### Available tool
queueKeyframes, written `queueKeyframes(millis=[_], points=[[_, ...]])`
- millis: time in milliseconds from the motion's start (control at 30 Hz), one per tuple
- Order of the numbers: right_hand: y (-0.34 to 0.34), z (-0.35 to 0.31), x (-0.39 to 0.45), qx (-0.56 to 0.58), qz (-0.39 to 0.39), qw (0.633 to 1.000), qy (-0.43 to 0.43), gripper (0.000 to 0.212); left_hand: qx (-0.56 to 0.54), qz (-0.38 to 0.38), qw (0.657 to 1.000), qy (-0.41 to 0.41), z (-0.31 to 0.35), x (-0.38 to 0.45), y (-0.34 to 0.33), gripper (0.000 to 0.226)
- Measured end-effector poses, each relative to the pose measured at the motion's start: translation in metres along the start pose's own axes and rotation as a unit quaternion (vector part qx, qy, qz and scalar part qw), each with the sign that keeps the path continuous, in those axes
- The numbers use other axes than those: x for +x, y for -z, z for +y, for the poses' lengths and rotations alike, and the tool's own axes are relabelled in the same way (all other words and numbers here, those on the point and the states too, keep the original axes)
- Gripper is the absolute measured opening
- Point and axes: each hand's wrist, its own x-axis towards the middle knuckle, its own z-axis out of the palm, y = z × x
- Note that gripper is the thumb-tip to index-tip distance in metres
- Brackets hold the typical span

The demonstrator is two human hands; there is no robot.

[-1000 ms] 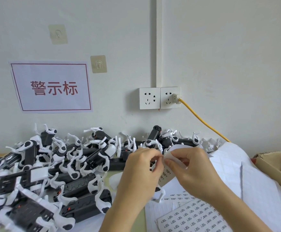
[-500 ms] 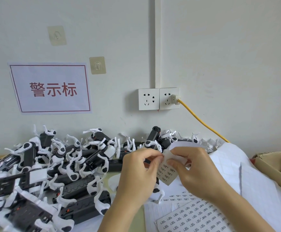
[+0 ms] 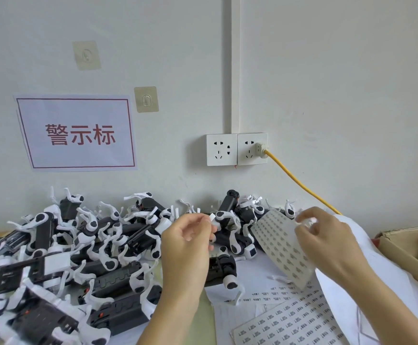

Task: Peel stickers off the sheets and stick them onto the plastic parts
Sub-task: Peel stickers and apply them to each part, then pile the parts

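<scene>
My left hand point(image 3: 190, 235) pinches a small white sticker point(image 3: 212, 217) between thumb and fingertips, raised above the heap. Apart from it, to the right, my right hand point(image 3: 327, 237) grips the top edge of a sticker sheet point(image 3: 281, 245), which hangs tilted with rows of small printed labels facing me. A big pile of black-and-white plastic parts point(image 3: 78, 257) fills the table's left and back. One black part point(image 3: 221, 268) lies just right of my left wrist. More sticker sheets point(image 3: 290, 322) lie flat at the front right.
White paper point(image 3: 377, 282) is stacked at the right under my right forearm, with a cardboard box point(image 3: 412, 247) beyond it. A yellow cable point(image 3: 300, 185) runs from the wall socket point(image 3: 236, 149) down toward the paper. A red-lettered sign point(image 3: 78, 134) hangs on the wall.
My hands were together on the sheet, peeling. They have drawn apart: the left holds the freed sticker, the right has swung the sheet out to the right.
</scene>
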Motion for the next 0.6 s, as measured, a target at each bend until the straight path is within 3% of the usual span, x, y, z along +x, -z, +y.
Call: queueKeyframes(millis=[100,167,267,367,600], points=[[0.0,0.001,-0.001,-0.159,0.106,0.981,0.028,0.02,-0.012,0.008,1.0,0.016,-0.001,0.001,-0.001,0.01],[-0.003,-0.009,-0.005,-0.081,0.139,0.982,0.102,0.019,-0.001,0.016,1.0,0.014,-0.002,0.0,-0.001,0.011],[-0.019,-0.037,-0.026,0.115,0.021,0.971,0.21,0.025,0.016,0.031,0.999,0.009,-0.003,-0.001,-0.003,0.013],[-0.042,-0.051,-0.046,0.158,-0.082,0.948,0.262,0.034,0.021,0.034,0.999,0.006,-0.003,-0.001,-0.004,0.014],[-0.048,-0.055,-0.05,0.174,-0.118,0.93,0.301,0.048,0.029,0.035,0.999,0.005,-0.001,-0.003,-0.007,0.017]])
